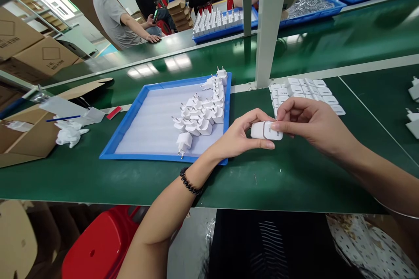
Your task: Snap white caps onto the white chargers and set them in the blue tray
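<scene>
White adapter [266, 130] was held above the counter [242, 183], pinched by left hand [240, 135] and right hand [303, 120], fingertips closed on it. Blue tray [137, 126] of plugs, apparently similar units, lay to the left.

Blue, shallow rectangular trays [147, 157]: four. White two-pin plugs [204, 127], nearest tray: over a dozen, overlapping. Black coiled bracelet [189, 183]: one. Slim blue pen [63, 118]: one. Red plastic stool [94, 248], lower left: one.
</scene>
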`<state>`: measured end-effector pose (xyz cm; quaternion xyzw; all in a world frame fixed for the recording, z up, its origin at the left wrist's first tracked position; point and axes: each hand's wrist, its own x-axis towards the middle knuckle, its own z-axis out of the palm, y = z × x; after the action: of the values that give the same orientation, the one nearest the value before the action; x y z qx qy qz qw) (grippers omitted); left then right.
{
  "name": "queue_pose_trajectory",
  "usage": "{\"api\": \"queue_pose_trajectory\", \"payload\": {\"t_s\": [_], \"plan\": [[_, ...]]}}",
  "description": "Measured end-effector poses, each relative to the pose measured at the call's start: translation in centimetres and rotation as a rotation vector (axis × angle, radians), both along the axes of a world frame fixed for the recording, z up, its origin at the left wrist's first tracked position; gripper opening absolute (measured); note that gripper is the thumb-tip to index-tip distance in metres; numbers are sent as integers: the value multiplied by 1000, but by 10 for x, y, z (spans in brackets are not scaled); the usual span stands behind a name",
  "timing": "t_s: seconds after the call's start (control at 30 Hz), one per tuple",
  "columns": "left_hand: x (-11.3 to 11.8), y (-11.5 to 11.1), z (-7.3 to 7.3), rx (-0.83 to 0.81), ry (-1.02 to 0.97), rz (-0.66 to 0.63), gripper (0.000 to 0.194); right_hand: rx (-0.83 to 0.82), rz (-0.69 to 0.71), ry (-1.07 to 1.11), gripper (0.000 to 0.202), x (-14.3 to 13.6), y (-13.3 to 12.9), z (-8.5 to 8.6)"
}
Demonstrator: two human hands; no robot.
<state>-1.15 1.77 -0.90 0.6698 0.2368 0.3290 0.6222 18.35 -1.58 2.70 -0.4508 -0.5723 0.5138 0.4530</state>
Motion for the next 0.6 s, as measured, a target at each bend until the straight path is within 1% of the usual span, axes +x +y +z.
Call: {"api": "queue_pose_trajectory", "payload": {"t_s": [0.23,0.37,0.6], "plan": [[0,2,-3,67,-1,-13,41,-10,8,-17,34,0,0,-1],[0,1,-3,54,15,-4,41,-5,6,-38,36,0,0,-1],[2,0,-3,19,-21,0,43,35,23,-78,37,0,-1,0]]}}
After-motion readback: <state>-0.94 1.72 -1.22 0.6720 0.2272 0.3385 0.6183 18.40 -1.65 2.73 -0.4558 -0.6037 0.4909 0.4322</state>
